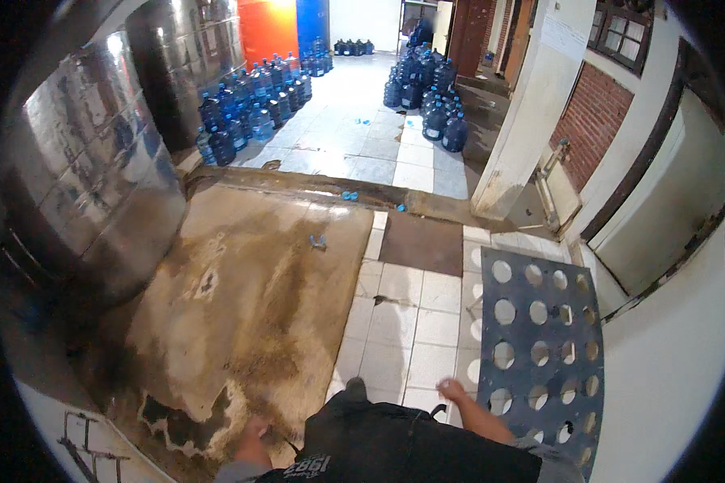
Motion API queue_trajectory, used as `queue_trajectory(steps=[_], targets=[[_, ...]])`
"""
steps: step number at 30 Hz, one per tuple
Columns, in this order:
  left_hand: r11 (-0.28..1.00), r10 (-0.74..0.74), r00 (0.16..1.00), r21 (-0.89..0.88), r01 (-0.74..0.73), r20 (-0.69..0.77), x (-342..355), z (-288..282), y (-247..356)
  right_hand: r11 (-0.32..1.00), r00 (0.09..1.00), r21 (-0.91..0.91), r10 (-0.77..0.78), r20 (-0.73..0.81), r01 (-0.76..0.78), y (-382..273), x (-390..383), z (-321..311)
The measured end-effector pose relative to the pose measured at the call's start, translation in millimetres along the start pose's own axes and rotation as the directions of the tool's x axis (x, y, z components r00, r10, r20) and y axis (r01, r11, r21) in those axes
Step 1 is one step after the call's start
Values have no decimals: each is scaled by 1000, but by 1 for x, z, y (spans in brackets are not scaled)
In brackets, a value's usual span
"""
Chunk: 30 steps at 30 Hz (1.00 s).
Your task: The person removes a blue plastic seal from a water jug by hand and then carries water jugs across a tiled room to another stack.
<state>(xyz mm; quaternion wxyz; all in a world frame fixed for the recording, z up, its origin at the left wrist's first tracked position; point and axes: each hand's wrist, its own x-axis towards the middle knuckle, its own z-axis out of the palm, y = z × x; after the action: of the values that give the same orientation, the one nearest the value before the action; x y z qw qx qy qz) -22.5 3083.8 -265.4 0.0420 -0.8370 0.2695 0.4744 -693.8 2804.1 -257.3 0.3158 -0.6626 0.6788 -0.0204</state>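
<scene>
My left hand [255, 428] hangs low beside my dark shirt, over the stained brown floor. Its fingers are blurred, and whether they are spread or closed does not show. On the other side, my right hand [452, 390] hangs above the white tiles, its fingers curled in with nothing visible in them. Neither hand touches anything that I can see. Nearest to the right hand is a dark panel with rows of round holes [517, 332]. The tip of one dark shoe [355, 390] shows in front of my shirt.
Large blue water jugs stand in groups at the far left [262, 121] and far right [432, 101]. A low step [298, 183] crosses ahead. Shiny metal tanks [89, 145] line the left. A brown mat [423, 244], a pillar [532, 105] and small blue pieces [318, 241] lie ahead.
</scene>
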Motion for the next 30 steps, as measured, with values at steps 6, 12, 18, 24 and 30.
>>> queue_trajectory(steps=[6,12,18,24,30], targets=[[887,443,872,-39,-460,-211,144,-192,313,788,785,270,385,485,-553,-21,17,-39],[750,659,751,115,-651,-48,126,-287,640,609,653,305,497,572,-732,-68,151,-71],[887,432,900,155,-434,54,300,-315,594,785,726,222,372,579,-579,-132,448,-107],[973,166,986,-161,-164,-2,321,-408,584,938,995,333,84,49,-95,-307,824,-251],[960,-172,982,-209,185,78,392,-491,613,895,995,434,-86,-53,100,-559,994,-375]])
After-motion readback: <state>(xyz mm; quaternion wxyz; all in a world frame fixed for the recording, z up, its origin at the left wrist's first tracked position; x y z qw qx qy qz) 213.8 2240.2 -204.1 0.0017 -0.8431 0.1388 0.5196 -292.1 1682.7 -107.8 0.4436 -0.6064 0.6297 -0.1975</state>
